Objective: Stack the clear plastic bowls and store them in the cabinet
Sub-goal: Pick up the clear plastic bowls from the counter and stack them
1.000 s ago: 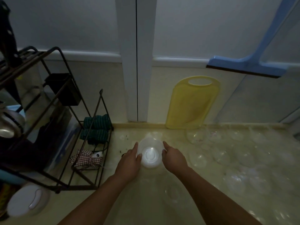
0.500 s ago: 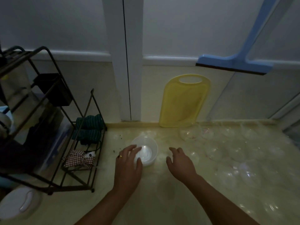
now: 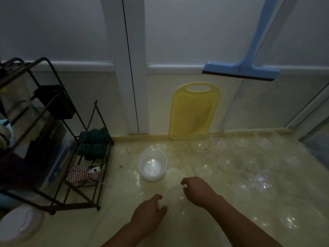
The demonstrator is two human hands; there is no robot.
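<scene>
Stacked bowls (image 3: 151, 164) upright, mouth upward

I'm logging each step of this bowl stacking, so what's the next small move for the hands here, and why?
Probably lift the clear bowl between the left hand and right hand and nest it into the white stack of bowls just beyond. Both hands already bracket it, and the stack sits open and upright.

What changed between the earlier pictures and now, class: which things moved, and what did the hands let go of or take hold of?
Both hands let go of the stacked bowls and drew back toward the person. The left hand and right hand now close on a nearer clear bowl. The stack, the cutting board and the rack stayed put.
</scene>
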